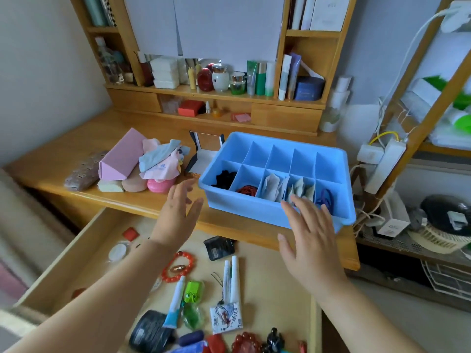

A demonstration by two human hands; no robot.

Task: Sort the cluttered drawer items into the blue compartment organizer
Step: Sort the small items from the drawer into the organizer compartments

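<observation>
We're looking at a light blue organizer (277, 215), and it's showing a black bundle (224, 178), a dark red coil (246, 191), pale grey-white packets (271, 187) and a purple band (325, 196) inside. Beside it, a pink triangular case (119, 159) is glowing, with a brown dotted pouch (81, 173) lying alongside. Down in the honey-coloured wooden drawer (84, 243), we're catching an orange-red bead bracelet (178, 266), a lime green charm (192, 293), white tubes (232, 278), one tube (175, 301) wearing a blue end, and a black sachet (220, 247).
</observation>
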